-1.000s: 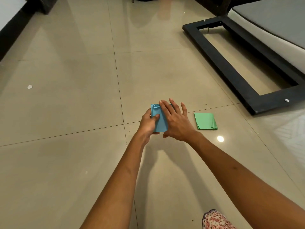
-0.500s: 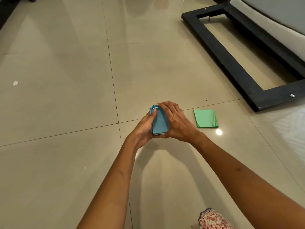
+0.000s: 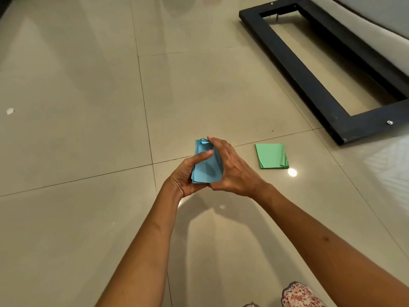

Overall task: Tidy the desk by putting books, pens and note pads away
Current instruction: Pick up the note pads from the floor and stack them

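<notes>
Blue note pad point(image 3: 207, 165): loose stack of blue sheets, held above the tiled floor point(image 3: 88, 129) near frame centre. Left hand point(image 3: 188, 176) cups the stack from its 9 o'clock side, thumb curled onto the top sheet. Right hand point(image 3: 232, 171) closes around the 3 o'clock edge, fingers point(image 3: 215, 142) bent over the far end. Both hands hold the same stack; the sheets look uneven at the top, so squaring-up is the likely step in hand.

Green note pad point(image 3: 271, 155): flat on the floor at 3 o'clock of the hands, untouched, apart from them. Black frame point(image 3: 309, 85) at 1 o'clock.

Progress, judged: early. One pad in hand, one pad left to gather; neither is put away. No books, pens or worktop in view.
</notes>
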Demonstrator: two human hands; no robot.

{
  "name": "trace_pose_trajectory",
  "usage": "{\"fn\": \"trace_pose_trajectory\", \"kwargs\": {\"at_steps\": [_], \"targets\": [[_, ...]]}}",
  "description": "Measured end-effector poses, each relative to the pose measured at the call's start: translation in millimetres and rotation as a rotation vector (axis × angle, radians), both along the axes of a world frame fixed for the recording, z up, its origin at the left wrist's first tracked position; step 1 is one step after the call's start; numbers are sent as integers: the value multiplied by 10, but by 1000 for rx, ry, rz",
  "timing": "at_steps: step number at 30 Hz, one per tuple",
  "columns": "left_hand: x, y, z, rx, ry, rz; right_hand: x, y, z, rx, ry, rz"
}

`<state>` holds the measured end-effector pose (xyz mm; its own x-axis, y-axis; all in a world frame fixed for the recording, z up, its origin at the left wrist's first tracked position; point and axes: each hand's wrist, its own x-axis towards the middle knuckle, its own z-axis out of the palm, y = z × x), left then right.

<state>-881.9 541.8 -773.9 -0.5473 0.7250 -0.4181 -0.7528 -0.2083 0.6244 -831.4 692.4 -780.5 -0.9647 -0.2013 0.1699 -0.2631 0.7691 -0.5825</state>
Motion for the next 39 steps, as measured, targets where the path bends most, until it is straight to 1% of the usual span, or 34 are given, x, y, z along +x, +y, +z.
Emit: {"fn": "trace_pose_trajectory", "kwargs": {"at_steps": [2,4,7,10,12,15,17,18,19,20,22,23,24,26,28,30,35,39], "targets": [[25,19,26,-70,29,-17,14,22,-10,34,9,21],[37,38,36,-100,31,-30,21,40,-17,76,33,43],[39,55,12,-106,16,-19,20,31,-34,112,49,60],[12,82,-52,-98,-12,50,-1,52,-61,97,52,2],[-19,117,-103,-180,14,78,-25,102,-92,140,53,-27],[-72,192,-216,-378,150,128,-61,191,-148,290,40,-21],[-91,241,-312,-472,219,170,-68,237,-161,331,-28,-6],[-89,265,-356,-491,217,192,-63,271,-161,303,-79,-23],[-84,286,-393,-504,200,216,-65,315,-168,235,-131,-80],[-80,304,-422,-516,182,236,-69,368,-177,139,-164,-187],[-83,342,-485,-545,154,252,-100,578,-253,-39,-174,-521],[-86,360,-502,-552,143,252,-115,727,-303,-56,-173,-697],[-92,376,-512,-549,133,250,-124,885,-362,-11,-193,-844],[-117,407,-508,-518,115,232,-114,1150,-481,119,-314,-1028],[-147,440,-464,-476,96,207,-112,1289,-585,145,-457,-1107],[-172,461,-408,-423,69,194,-128,1322,-644,106,-545,-1154],[-189,484,-421,-398,66,150,-197,1315,-667,132,-589,-1199],[-189,470,-440,-365,30,186,-233,1367,-635,-46,-675,-1266]]}}
